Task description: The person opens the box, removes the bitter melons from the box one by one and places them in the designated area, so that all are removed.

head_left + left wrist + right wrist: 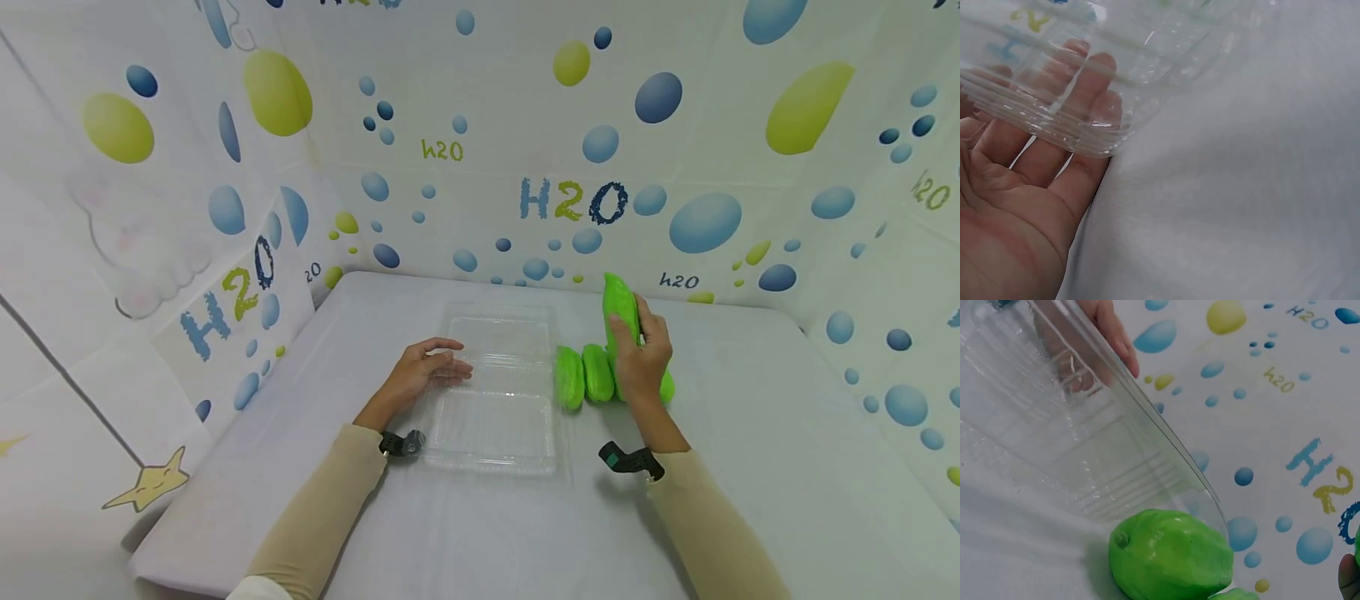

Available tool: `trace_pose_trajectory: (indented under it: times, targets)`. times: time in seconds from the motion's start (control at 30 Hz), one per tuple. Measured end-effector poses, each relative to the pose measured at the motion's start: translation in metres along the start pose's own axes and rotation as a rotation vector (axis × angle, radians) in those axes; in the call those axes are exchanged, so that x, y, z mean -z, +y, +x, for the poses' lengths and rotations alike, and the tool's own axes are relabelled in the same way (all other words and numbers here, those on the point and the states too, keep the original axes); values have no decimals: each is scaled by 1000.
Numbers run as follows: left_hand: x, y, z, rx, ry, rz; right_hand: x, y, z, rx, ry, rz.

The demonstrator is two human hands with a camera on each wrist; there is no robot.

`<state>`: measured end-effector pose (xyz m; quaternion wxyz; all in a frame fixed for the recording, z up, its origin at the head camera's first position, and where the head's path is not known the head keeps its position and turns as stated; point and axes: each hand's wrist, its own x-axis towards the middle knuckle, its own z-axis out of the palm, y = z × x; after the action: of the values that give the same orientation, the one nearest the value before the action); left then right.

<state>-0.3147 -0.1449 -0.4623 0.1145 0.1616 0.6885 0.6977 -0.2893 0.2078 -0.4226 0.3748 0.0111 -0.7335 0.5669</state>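
Observation:
My right hand (645, 354) grips a bright green, long plastic-looking vegetable (619, 308), upright with its pointed end on top, above a row of similar ones. From that row, one green vegetable (570, 379) lies nearest the container; in the right wrist view a green vegetable (1169, 556) shows its stubby stem end. A clear plastic hinged container (491, 425) lies unfolded on the table. At its left side, my left hand (420, 371) touches the plastic with fairly straight fingers (1094, 75), seen through the wall. Its thumb contact is unclear.
A second green vegetable (597, 372) sits beside the first, and others in the row are partly behind my right hand. White cloth covers the table (480, 533). A white curtain (495, 158) with coloured dots and lettering hangs behind and at the sides.

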Motion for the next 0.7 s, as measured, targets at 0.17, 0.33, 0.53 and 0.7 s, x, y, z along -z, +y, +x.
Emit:
trace_pose_trajectory:
  times: [0.17,0.33,0.53,0.7]
  targets:
    - [1,-2,0,-8,-5,-5,7,7,5,-17,31,-35]
    - [1,-2,1,-12,-6,-16,16,10,8,-49,69,-53]
    - [1,-2,1,-3,4,-33,28,21,17,-81,116,-58]
    - [1,-2,1,-6,0,-52,38,29,24,-143,152,-37]
